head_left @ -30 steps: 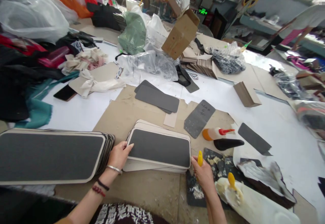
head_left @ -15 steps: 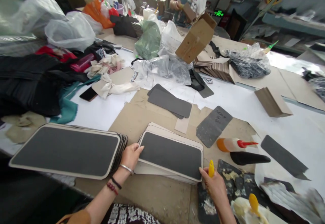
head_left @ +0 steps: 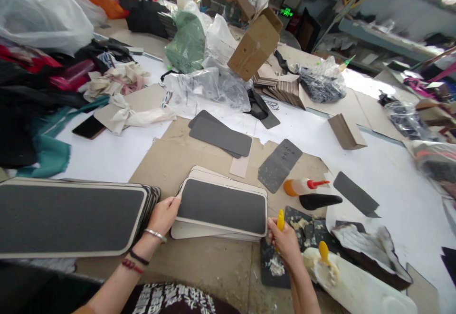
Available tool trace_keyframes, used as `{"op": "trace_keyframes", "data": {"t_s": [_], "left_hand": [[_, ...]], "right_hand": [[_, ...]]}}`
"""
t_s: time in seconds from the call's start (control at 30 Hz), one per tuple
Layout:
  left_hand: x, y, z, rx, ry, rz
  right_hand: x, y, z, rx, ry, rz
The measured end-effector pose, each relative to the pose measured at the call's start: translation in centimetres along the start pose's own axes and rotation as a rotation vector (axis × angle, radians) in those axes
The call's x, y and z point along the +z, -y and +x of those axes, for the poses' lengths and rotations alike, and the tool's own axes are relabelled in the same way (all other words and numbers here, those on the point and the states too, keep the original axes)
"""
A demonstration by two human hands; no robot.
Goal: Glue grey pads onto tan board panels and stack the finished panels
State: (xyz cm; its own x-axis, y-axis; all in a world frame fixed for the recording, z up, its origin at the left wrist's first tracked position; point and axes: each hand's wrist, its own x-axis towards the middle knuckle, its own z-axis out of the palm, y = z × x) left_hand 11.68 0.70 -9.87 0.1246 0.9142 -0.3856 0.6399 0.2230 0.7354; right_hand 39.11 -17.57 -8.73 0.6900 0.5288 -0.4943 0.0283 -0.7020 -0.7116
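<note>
The dark panel (head_left: 221, 206) is lying lengthwise from the left hand (head_left: 162, 216), its fingers' grip unclear, to the right hand (head_left: 285, 242), whose fingers are clamping a yellow handle (head_left: 280, 220).

the dark panel (head_left: 223, 207) looks matt and smooth.

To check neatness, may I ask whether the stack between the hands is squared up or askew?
Askew: pale layers of the stack show beyond the top panel, front and back.
</note>
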Motion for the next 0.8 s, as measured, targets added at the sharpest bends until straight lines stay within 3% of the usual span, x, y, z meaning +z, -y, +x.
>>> {"op": "trace_keyframes", "data": {"t_s": [0.2, 0.3, 0.43, 0.57, 0.8], "left_hand": [[0.0, 0.1, 0.2, 0.046, 0.038, -0.042], [0.0, 0.0, 0.1, 0.070, 0.020, -0.087], [0.3, -0.4, -0.8, 0.090, -0.052, -0.106], [0.4, -1.1, -2.1, 0.137, -0.120, -0.142], [0.0, -2.2, -3.6, 0.166, -0.142, -0.265]], "right_hand": [[-0.1, 0.5, -0.4, 0.066, 0.065, -0.080], [0.1, 0.5, -0.5, 0.017, 0.102, -0.094], [-0.1, 0.3, -1.3, -0.120, 0.009, -0.122], [-1.0, 0.0, -2.2, -0.157, -0.147, -0.281], [-3.5, -0.6, -2.7, -0.001, -0.167, -0.364]]}}
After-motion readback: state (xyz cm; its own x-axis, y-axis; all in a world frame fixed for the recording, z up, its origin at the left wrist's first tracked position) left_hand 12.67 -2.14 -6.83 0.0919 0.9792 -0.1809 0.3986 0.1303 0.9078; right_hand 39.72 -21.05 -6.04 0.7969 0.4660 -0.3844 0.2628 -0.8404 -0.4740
